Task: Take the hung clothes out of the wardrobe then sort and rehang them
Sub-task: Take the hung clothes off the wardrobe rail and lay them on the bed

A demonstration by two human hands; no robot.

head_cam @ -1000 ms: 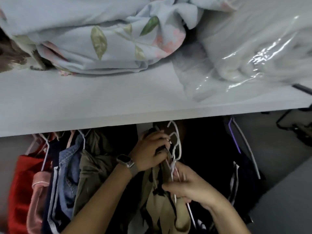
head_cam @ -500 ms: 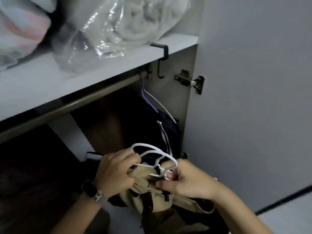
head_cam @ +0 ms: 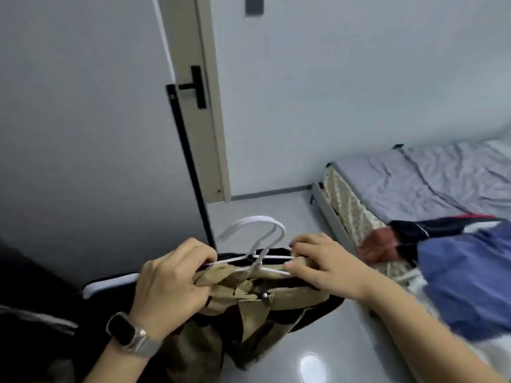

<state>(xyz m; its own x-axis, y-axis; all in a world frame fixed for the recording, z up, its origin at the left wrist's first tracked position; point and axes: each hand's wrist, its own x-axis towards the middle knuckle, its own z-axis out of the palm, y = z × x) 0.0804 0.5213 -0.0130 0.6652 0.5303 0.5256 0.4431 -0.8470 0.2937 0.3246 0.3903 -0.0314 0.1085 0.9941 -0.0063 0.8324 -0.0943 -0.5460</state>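
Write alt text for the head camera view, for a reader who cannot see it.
Two hands, left hand and right hand, grip a bundle of white hangers carrying khaki and black clothes above a glossy grey floor. To the right, a bed holds a pile of blue, black and red clothes.

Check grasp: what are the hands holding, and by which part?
Both hold a bunch of white hangers carrying khaki clothes. Left hand grips the left shoulder ends with fabric; right hand pinches the right ends. Hooks are free.
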